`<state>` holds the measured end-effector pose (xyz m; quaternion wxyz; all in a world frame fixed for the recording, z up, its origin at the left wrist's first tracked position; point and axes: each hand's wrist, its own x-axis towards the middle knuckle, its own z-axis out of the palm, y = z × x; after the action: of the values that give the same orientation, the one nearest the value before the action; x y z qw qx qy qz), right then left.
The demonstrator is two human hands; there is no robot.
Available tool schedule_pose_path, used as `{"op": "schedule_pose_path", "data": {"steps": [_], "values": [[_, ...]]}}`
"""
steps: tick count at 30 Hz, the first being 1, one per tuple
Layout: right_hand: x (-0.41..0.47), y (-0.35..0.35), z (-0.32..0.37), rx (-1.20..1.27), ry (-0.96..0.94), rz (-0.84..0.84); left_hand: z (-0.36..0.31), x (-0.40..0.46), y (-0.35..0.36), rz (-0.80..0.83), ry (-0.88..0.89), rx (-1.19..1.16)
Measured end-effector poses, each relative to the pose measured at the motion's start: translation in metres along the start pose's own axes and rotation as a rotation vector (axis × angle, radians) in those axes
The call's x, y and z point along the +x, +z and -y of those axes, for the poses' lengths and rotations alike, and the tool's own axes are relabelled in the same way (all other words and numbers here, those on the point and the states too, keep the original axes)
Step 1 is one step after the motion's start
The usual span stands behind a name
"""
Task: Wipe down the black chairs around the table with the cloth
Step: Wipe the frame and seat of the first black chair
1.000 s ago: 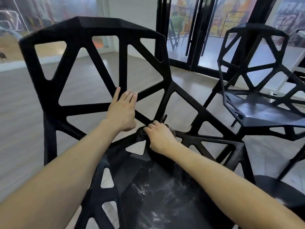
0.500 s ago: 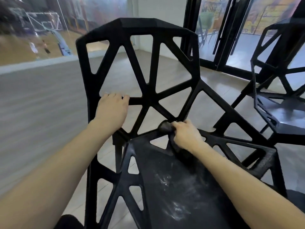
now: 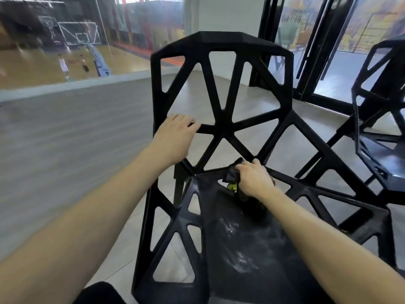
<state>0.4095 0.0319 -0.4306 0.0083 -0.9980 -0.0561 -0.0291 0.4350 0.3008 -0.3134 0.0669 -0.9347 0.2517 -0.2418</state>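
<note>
A black chair (image 3: 221,132) with a lattice of triangular openings stands right in front of me, its seat streaked with pale smears. My left hand (image 3: 175,137) grips a horizontal bar at the left of the backrest, fingers curled over it. My right hand (image 3: 254,181) holds a bunched dark cloth (image 3: 232,174) with a yellow-green patch and presses it where the seat meets the backrest. Most of the cloth is hidden under the hand.
A second black chair (image 3: 381,137) of the same kind stands at the right. Behind are black-framed glass doors (image 3: 306,62) and a white wall. Grey floor (image 3: 76,139) stretches to the left, with a glass wall over a basketball court beyond it.
The view has swung left, so the near chair now sits at centre and the second chair at the right edge. My left hand moved left along the backrest bar. My right hand keeps the cloth at the seat's back.
</note>
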Motion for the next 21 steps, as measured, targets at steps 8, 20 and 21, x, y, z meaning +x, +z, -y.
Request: {"op": "schedule_pose_path", "data": {"steps": [8, 20, 21], "values": [[0.008, -0.006, 0.040, 0.289, -0.250, -0.129, -0.030, -0.074, -0.023, 0.018, -0.706, -0.385], [0.003, 0.001, 0.091, 0.213, -0.310, -0.231, -0.023, -0.061, 0.004, -0.030, -0.693, -0.428], [0.012, -0.015, 0.082, 0.213, -0.321, -0.262, -0.022, -0.061, 0.006, -0.026, -0.697, -0.417]]}}
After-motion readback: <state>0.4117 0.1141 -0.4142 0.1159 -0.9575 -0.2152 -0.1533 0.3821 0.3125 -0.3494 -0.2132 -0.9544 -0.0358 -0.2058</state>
